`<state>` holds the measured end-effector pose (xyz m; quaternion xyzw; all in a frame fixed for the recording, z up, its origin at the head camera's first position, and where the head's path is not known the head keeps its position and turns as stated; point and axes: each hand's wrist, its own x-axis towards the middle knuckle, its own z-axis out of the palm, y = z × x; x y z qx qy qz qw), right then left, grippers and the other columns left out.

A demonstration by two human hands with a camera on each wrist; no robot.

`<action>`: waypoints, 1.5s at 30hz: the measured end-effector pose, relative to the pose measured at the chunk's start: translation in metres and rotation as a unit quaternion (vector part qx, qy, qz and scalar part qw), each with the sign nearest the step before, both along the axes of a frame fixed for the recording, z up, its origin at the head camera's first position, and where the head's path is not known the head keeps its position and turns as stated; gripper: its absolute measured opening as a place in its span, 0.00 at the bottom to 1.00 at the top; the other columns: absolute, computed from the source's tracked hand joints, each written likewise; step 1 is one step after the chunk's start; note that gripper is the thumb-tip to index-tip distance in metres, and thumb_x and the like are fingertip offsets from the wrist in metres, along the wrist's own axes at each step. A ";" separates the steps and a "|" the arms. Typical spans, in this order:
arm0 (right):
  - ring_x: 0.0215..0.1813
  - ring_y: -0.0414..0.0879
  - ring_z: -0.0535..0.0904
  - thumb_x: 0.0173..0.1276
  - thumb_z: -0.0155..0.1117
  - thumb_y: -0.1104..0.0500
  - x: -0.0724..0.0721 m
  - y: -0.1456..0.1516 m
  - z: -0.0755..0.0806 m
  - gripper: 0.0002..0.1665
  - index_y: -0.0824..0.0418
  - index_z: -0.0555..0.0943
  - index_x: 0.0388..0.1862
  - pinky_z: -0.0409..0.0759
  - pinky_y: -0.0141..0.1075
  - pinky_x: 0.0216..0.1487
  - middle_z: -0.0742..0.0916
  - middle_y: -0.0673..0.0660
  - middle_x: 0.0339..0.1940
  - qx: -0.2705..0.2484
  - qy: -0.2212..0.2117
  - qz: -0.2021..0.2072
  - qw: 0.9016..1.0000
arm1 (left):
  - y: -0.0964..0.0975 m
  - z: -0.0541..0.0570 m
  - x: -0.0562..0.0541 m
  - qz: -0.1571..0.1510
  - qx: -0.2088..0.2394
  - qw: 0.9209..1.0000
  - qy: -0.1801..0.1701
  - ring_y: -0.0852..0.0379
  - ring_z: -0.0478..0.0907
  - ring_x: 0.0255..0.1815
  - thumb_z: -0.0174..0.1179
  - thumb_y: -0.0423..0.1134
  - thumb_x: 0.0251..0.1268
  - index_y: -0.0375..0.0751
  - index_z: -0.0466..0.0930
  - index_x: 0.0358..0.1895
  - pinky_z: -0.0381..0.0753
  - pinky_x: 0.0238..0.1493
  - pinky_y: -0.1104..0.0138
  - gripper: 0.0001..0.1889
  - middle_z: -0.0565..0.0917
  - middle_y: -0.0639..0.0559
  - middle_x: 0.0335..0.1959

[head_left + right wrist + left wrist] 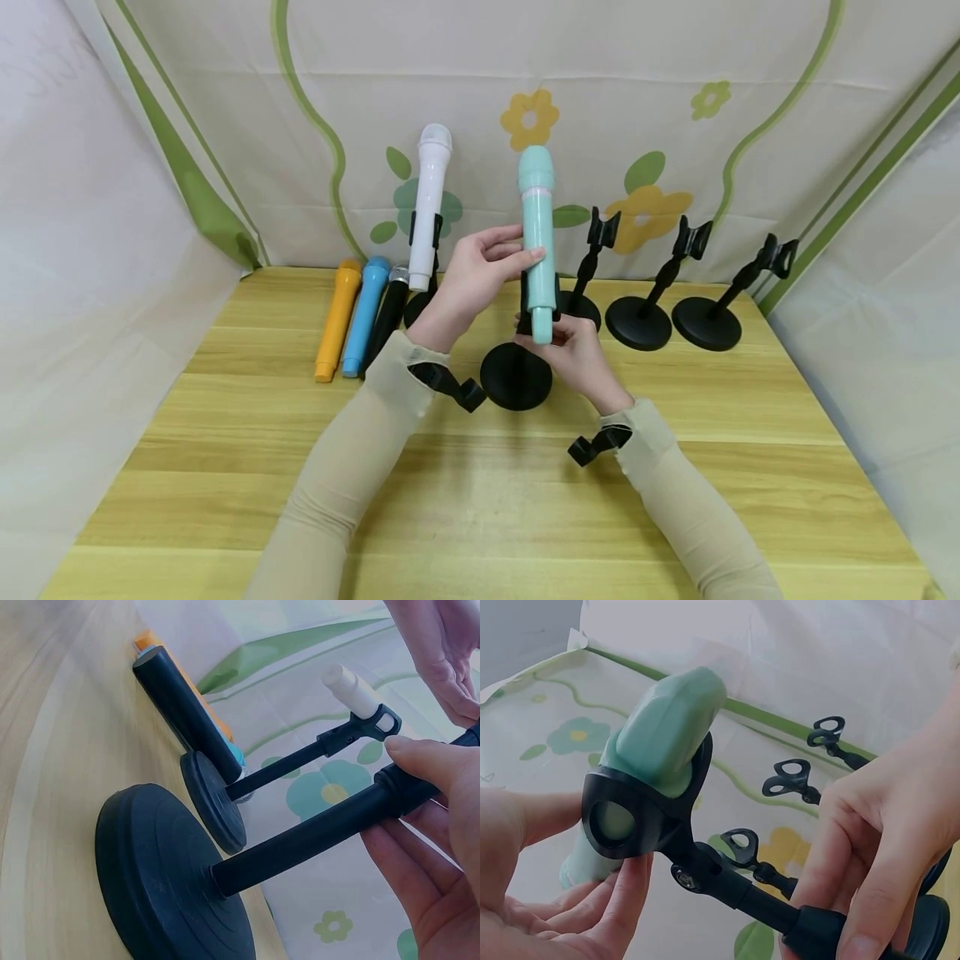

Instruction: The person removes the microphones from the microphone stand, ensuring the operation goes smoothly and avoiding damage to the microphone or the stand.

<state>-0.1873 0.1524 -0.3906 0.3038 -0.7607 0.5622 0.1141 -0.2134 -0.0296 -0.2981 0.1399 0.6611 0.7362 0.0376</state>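
A mint green microphone (pixel 537 221) leans upright in the clip (pixel 641 814) of a black microphone stand (pixel 516 379). My left hand (pixel 476 271) pinches the microphone's body, thumb across its front and fingers behind. In the left wrist view its lower end pokes through the clip's two curved arms. Below, my right hand (pixel 579 357) grips the stand's upper pole, thumb on one side and fingers on the other, as the right wrist view shows by the pole (pixel 300 840). The round base (pixel 165 877) is at the tabletop.
Left of it, a white microphone (pixel 429 200) rests in another stand. Orange (pixel 337 321), blue (pixel 366 317) and black (pixel 387 317) microphones lie beside that on the wooden table (pixel 480 517). Three stands with bare clips, one stand (pixel 639 321) among them, line the back right before a flowered curtain (pixel 600 50).
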 end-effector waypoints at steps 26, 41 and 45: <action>0.52 0.62 0.86 0.67 0.69 0.74 0.000 0.001 -0.003 0.16 0.72 0.85 0.54 0.85 0.40 0.51 0.88 0.63 0.51 -0.027 -0.054 0.021 0.998 | 0.008 0.008 -0.020 0.031 0.045 0.998 -0.003 0.51 0.85 0.51 0.69 0.36 0.69 0.32 0.79 0.64 0.84 0.52 0.63 0.24 0.86 0.43 0.52; 0.51 0.58 0.86 0.66 0.69 0.74 0.001 0.001 -0.002 0.15 0.71 0.86 0.52 0.85 0.40 0.51 0.89 0.62 0.50 -0.028 -0.055 0.015 0.998 | 0.009 0.017 -0.029 0.051 0.046 0.998 -0.010 0.52 0.85 0.50 0.70 0.38 0.68 0.35 0.79 0.64 0.84 0.51 0.63 0.24 0.87 0.45 0.52; 0.50 0.54 0.87 0.66 0.70 0.73 0.001 0.001 -0.002 0.15 0.70 0.86 0.52 0.85 0.39 0.50 0.89 0.61 0.50 -0.020 -0.055 0.010 0.998 | 0.007 0.019 -0.033 0.062 0.061 0.996 -0.006 0.53 0.85 0.49 0.69 0.38 0.68 0.34 0.79 0.64 0.84 0.52 0.63 0.24 0.87 0.45 0.51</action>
